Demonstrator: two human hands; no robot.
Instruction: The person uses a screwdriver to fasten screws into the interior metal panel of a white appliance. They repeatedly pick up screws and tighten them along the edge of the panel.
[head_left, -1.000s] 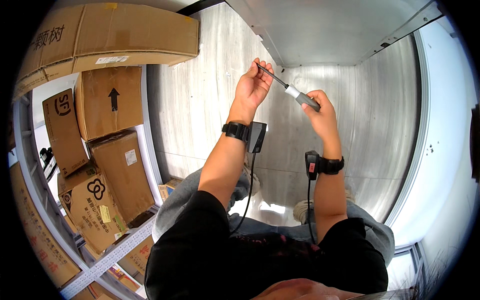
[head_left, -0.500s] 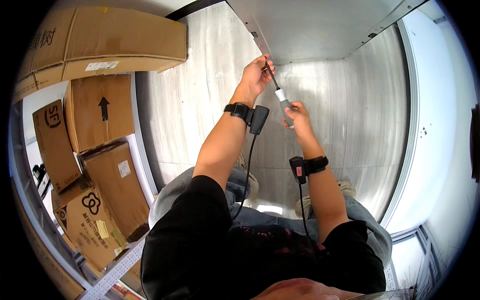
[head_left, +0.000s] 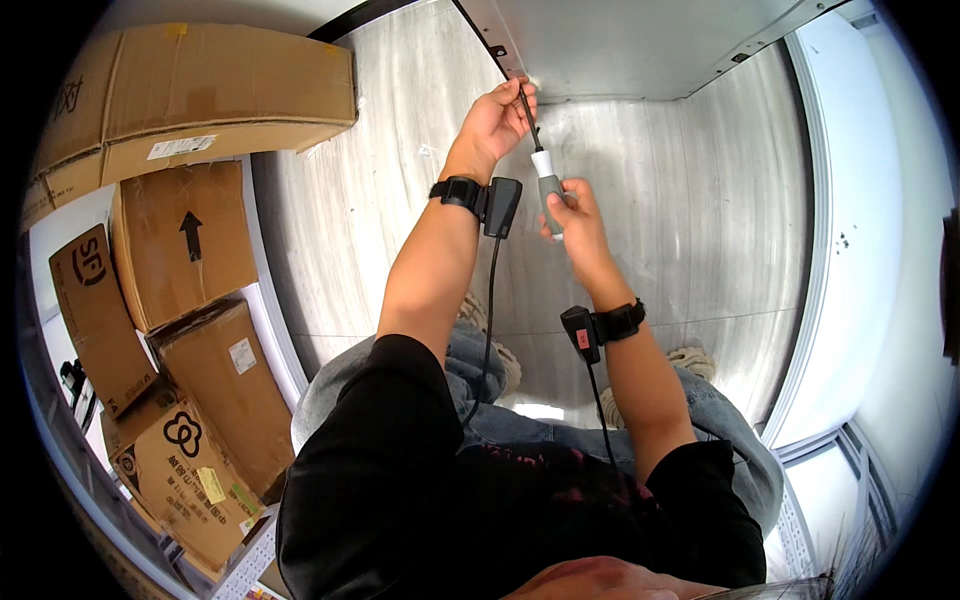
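A screwdriver with a grey-and-white handle point(head_left: 549, 190) and a long dark shaft points up toward the lower edge of a grey metal panel point(head_left: 600, 50). My right hand point(head_left: 580, 222) is wrapped round the handle. At the far end, my left hand point(head_left: 492, 122) has its thumb and fingers closed about the shaft near its tip, right by the panel's left corner. The tip itself is hidden by those fingers, so whether a screw sits there cannot be made out.
Brown cardboard boxes point(head_left: 185, 225) are stacked on a shelf at the left, with a long box point(head_left: 230, 85) above them. A white panel point(head_left: 850, 200) runs along the right side. Cables hang from black wrist straps point(head_left: 460, 193). Below lies a pale wood-look floor point(head_left: 690, 210).
Both hands and the screwdriver have shifted slightly up and left in view, as have the panel's edge and the boxes. The screwdriver now stands more upright. The grips look unchanged.
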